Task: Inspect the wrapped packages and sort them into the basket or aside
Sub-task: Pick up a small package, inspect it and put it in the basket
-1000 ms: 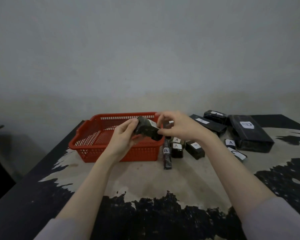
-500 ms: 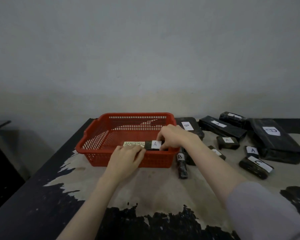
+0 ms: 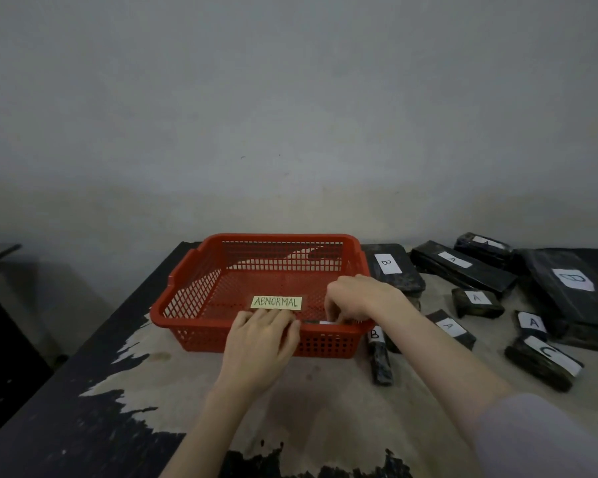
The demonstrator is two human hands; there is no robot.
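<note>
Worn table [image 3: 325, 401] | right hand [image 3: 356, 296] pinches package [image 3: 320, 321] in basket [image 3: 201, 326] | left hand [image 3: 261, 343] relaxed, covering rim

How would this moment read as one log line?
step: placing package in basket | right hand: lowering package inside red basket | left hand: resting on the front rim

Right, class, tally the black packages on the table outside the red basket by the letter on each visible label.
Label A packages: 4
Label B packages: 2
Label C package: 1
Label D package: 1
Unreadable-label package: 1
Total: 9
</note>
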